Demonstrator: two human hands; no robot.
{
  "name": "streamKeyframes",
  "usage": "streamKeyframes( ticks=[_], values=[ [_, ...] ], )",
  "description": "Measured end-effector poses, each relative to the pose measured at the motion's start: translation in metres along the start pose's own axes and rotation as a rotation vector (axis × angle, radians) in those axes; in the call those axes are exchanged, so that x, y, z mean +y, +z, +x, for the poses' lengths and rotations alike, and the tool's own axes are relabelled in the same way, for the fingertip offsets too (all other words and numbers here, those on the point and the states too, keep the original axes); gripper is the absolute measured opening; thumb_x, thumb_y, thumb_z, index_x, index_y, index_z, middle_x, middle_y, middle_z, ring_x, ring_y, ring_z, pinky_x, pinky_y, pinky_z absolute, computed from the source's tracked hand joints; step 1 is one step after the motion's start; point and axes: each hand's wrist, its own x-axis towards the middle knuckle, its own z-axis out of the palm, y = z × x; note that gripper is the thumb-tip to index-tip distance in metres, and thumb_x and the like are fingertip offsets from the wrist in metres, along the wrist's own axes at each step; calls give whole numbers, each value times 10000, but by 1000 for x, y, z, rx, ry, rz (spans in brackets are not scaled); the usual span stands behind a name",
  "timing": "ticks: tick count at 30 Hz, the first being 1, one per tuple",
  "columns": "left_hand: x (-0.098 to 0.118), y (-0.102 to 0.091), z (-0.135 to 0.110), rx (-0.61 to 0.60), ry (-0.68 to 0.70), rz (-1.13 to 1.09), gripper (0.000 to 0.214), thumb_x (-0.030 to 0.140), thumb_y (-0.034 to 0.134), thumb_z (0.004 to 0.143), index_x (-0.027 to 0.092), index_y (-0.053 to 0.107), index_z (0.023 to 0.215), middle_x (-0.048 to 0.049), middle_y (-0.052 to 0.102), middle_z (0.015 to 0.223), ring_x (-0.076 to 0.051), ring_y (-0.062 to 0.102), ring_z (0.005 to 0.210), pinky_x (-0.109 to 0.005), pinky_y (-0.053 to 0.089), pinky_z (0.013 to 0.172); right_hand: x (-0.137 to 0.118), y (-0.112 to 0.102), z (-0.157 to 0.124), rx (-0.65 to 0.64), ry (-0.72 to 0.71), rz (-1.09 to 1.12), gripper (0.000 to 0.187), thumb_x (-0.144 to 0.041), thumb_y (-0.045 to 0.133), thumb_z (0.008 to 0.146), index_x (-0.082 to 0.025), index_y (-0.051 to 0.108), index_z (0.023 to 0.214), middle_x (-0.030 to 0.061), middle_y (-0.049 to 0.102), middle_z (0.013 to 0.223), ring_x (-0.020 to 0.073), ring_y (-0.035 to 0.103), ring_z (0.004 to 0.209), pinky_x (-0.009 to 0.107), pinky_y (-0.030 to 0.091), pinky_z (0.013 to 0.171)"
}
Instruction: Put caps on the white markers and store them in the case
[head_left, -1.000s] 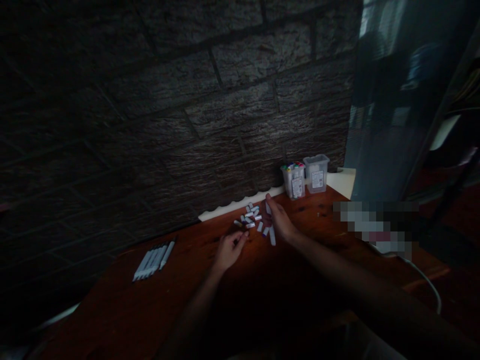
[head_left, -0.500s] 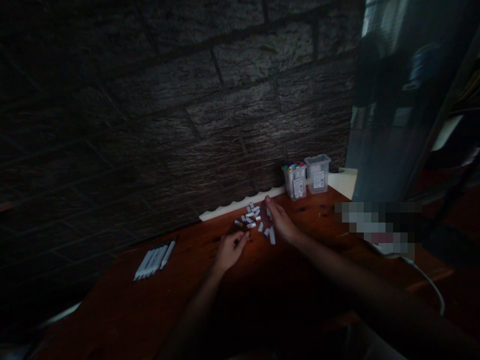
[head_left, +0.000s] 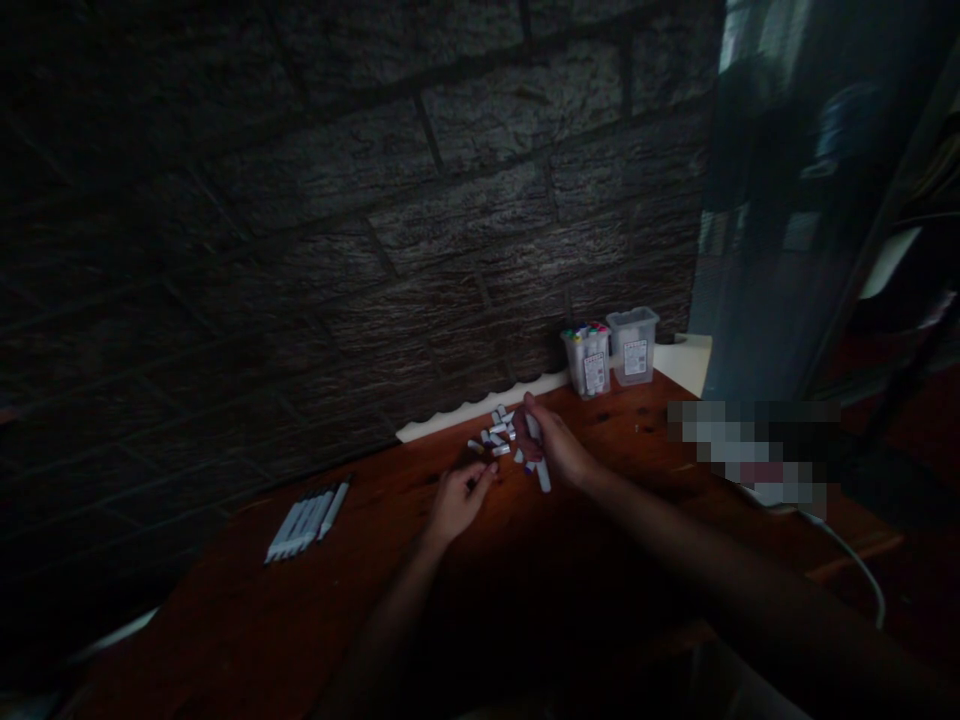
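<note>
In the middle of the wooden table lies a loose heap of small white marker caps [head_left: 500, 450], some showing coloured ends. My right hand [head_left: 561, 445] is closed around a white marker [head_left: 544, 478], whose lower end sticks out below the fingers. It is over the right side of the heap and hides part of it. My left hand [head_left: 459, 500] rests just in front of the caps, its thumb and fingers curled into a pinch. Whether anything small is between those fingertips cannot be made out. A row of capless-looking markers [head_left: 307, 522] lies side by side on the left.
At the back right stand a clear tub of colourful-ended markers [head_left: 589, 362] and a second clear tub [head_left: 634, 345]. A wavy-edged pale strip [head_left: 480, 405] runs along the stone wall [head_left: 480, 200]. A blurred-out item with a white cable [head_left: 862, 570] occupies the right side.
My right hand has tipped inward and closed its fingers over the caps' right side, gripping the white marker. My left hand has hardly moved.
</note>
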Motion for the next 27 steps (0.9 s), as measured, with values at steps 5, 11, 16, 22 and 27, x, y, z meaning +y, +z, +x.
streamKeyframes(
  ticks=[5,11,16,22,27],
  values=[
    [1,0,0,-5,3,-7,437,498,425,911,175,696,792,-12,693,729,-149,594,676,-231,433,674,2,0,-1,-56,74,-58,553,-697,392,830,-198,454,601,-64,371,434,83,306,382,228,244,404],
    [3,-1,0,12,4,-30,428,493,455,896,175,706,760,-5,682,687,-146,585,643,-228,436,654,3,4,-5,-122,164,-41,566,-708,408,821,-194,424,584,-63,324,476,69,262,410,215,203,408],
    [3,-1,0,3,13,-25,406,469,463,901,172,702,761,-3,681,693,-140,581,642,-220,419,639,6,0,-3,-117,182,3,521,-663,433,817,-202,412,575,-71,294,459,68,222,390,220,180,381],
    [2,0,0,-10,4,-1,424,484,439,908,177,701,779,-6,688,718,-146,585,668,-225,422,655,4,1,-5,-77,144,0,396,-524,398,848,-214,397,602,-74,309,427,78,224,362,232,205,371],
    [4,1,0,-26,13,1,423,486,437,906,175,693,777,-10,687,714,-145,581,657,-226,419,646,1,7,-7,-31,159,-89,354,-477,362,846,-214,415,615,-74,306,410,81,230,357,230,185,369]
  ],
)
